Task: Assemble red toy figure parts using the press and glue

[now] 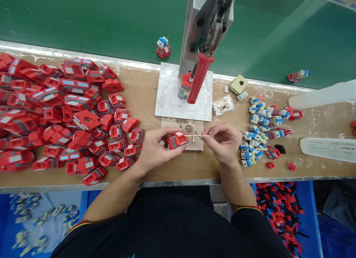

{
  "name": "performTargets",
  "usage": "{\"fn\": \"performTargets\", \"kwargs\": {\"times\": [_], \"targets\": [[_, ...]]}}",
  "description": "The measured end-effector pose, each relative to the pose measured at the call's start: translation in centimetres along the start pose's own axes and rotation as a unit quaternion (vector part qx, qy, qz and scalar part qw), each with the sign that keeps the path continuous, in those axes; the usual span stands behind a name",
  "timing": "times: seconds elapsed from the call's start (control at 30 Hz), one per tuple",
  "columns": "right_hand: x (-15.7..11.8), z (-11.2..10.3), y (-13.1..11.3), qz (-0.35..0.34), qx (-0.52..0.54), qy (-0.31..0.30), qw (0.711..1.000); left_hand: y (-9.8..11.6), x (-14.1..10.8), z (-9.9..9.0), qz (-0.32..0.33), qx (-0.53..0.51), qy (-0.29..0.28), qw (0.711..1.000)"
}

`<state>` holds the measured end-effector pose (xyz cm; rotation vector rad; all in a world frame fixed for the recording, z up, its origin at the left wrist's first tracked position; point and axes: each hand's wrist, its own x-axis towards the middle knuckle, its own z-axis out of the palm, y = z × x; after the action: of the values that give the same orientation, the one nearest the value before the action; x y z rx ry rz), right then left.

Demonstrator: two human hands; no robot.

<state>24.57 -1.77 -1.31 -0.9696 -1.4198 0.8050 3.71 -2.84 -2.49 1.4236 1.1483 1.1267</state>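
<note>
My left hand (160, 148) is closed around a red and grey plastic toy part (177, 140), its small recessed side turned up. Between the thumb and fingers of my right hand (222, 141) is a thin cotton swab (198, 135), its far end at the right side of the red part. Just behind the two hands sits a small clear round dish (190, 129) on a piece of cardboard (172, 123). Another swab (197, 131) leans at the dish. A bag of cotton swabs (223, 105) lies behind my right hand.
A hand press with a red lever (200, 78) stands on a metal plate (167, 98) behind my hands. Many red parts (72, 113) are heaped at the left, white and blue parts (254, 133) at the right. Blue bins (308, 213) sit below the table edge; a green belt (111, 24) runs behind.
</note>
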Motion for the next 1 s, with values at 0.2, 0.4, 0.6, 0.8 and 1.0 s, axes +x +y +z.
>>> {"fn": "performTargets", "kwargs": {"times": [0.2,0.4,0.6,0.8,1.0], "targets": [[0.6,-1.7,0.2,-0.02,0.004,0.045,0.999,-0.8,0.1,-0.4,0.027,0.032,0.016,0.999],[1.1,-2.8,1.3,0.022,-0.155,-0.11,0.981,-1.5,0.7,-1.1,0.067,0.058,0.066,0.994],[1.0,-1.8,2.7,0.016,-0.215,-0.169,0.962,-1.8,0.7,-1.1,0.051,0.038,0.07,0.996],[1.1,-2.3,2.2,0.004,-0.177,-0.14,0.974,-1.4,0.6,-1.1,0.048,0.025,0.066,0.996],[0.7,-1.8,0.8,-0.006,0.037,-0.013,0.999,-1.6,0.6,-0.7,0.1,0.055,0.04,0.993]]}}
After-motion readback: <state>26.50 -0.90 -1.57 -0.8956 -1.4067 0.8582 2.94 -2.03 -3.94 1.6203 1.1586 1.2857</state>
